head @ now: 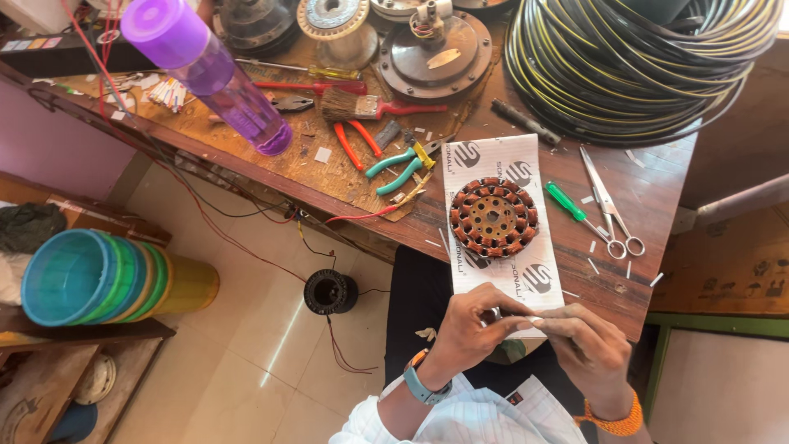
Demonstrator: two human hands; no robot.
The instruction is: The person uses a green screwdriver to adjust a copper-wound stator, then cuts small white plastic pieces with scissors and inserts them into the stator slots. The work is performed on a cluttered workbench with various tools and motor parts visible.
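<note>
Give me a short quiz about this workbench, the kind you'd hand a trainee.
1. True or false: the wound stator rests on a white printed sheet.
2. Which lies nearest the scissors? A) green-handled screwdriver B) purple bottle C) paintbrush
3. What do the left hand and right hand have between their fingertips?

Key
1. True.
2. A, just to their left on the wooden bench.
3. A small pale piece at the sheet's near edge; what it is cannot be made out.
</note>
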